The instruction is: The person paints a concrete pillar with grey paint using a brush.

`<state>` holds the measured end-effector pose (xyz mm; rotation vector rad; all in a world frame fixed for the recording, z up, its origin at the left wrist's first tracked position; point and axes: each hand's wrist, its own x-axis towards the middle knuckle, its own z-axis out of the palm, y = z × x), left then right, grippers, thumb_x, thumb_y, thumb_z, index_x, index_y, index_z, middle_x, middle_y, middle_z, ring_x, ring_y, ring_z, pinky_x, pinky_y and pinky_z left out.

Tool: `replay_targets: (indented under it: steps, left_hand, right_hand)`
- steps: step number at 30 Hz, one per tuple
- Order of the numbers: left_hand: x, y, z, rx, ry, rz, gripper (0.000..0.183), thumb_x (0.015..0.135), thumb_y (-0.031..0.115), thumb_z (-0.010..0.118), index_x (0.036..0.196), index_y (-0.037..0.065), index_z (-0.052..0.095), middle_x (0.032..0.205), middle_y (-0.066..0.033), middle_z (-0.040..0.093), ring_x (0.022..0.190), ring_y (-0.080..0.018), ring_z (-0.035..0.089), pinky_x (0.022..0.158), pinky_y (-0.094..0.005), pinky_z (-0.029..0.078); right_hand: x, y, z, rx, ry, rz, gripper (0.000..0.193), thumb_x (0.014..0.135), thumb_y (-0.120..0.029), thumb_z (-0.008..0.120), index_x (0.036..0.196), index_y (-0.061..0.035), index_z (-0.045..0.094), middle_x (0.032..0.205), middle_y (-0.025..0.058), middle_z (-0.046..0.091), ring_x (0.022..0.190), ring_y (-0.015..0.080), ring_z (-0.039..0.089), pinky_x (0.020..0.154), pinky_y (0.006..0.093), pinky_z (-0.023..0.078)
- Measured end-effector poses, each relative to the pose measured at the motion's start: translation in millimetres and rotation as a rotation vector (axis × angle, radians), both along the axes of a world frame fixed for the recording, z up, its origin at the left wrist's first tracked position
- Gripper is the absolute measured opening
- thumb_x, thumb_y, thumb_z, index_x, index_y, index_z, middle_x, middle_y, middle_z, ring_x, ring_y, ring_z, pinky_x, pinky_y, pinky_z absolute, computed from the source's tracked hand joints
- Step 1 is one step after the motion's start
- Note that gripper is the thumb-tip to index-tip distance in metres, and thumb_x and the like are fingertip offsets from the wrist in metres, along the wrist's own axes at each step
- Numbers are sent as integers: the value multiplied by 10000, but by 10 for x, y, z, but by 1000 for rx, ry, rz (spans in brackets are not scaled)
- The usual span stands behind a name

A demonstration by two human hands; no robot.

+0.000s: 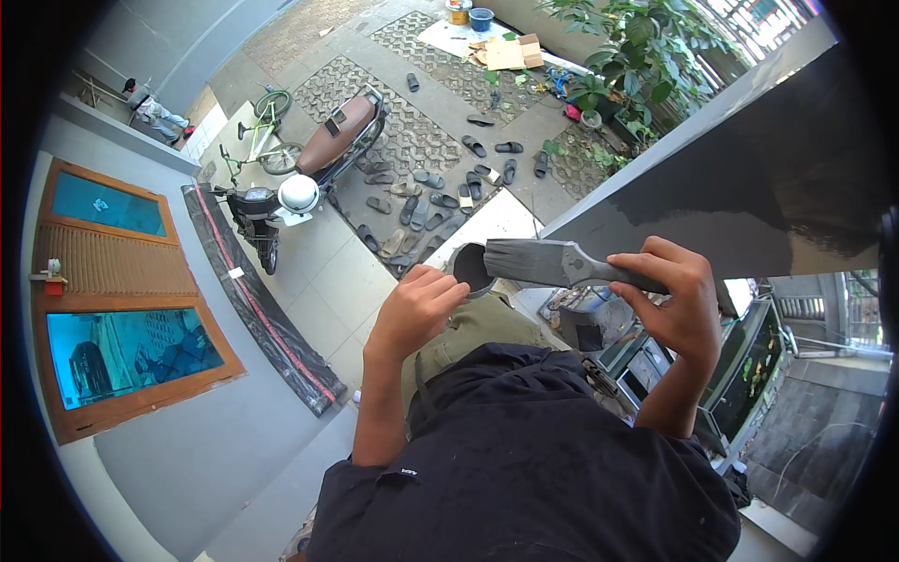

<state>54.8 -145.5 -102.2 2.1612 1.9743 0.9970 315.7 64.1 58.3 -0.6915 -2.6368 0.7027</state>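
Observation:
My left hand is closed on the rim of a small round paint can with dark paint inside, held in front of my body. In my right hand is a wide paintbrush, its handle gripped between thumb and fingers. The brush lies nearly level, bristles pointing left. Its dark-coated bristle end is at the can's right rim; whether it touches the rim I cannot tell. Above my right hand stretches a large slanted panel, dark grey with uneven, darker painted patches and a paler edge.
Several sandals lie scattered on the paving ahead. A motorcycle with a white helmet and a green bicycle stand left of them. Another person is far left. Leafy plants grow at the far right; a green-framed tank stands below.

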Motion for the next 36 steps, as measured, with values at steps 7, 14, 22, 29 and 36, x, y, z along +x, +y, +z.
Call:
replay_targets:
  steps: [7, 14, 22, 29, 36]
  left_hand:
    - [85, 153, 12, -17, 30, -49, 134, 849, 66, 755, 969, 58, 697, 825, -35, 629, 843, -232, 656, 867, -371, 533]
    - [154, 228, -5, -34, 38, -90, 117, 840, 50, 728, 942, 73, 675, 820, -30, 607, 849, -222, 645, 860, -366, 537]
    - [237, 282, 9, -37, 70, -144, 99, 841, 50, 705, 918, 85, 652, 808, -27, 579, 844, -210, 638, 850, -358, 535]
    - [243, 291, 29, -127, 90, -179, 189, 829, 68, 787, 998, 61, 702, 869, -33, 660, 872, -232, 674, 872, -380, 545]
    - [273, 387, 47, -100, 95, -198, 184, 823, 53, 760, 993, 63, 690, 855, -32, 640, 866, -227, 668, 879, -378, 542]
  right_hand:
    - [-57, 16, -51, 30, -80, 48, 312, 726, -40, 885, 1031, -31, 821, 801, 109, 653, 700, 291, 659, 633, 397, 495]
    - [-171, -2, -103, 48, -171, 101, 281, 761, -104, 869, 1033, -57, 815, 836, 101, 672, 743, 327, 672, 665, 428, 516]
    - [-291, -26, -136, 87, -320, 151, 160, 855, -195, 801, 898, -46, 761, 846, 117, 689, 835, 335, 712, 739, 452, 546]
    - [-364, -60, -135, 97, -367, 163, 153, 860, -176, 791, 862, -27, 760, 854, 143, 710, 853, 350, 726, 753, 451, 564]
    - [-352, -55, -105, 122, -387, 127, 160, 852, -177, 798, 862, -22, 757, 868, 150, 718, 857, 357, 726, 757, 452, 563]
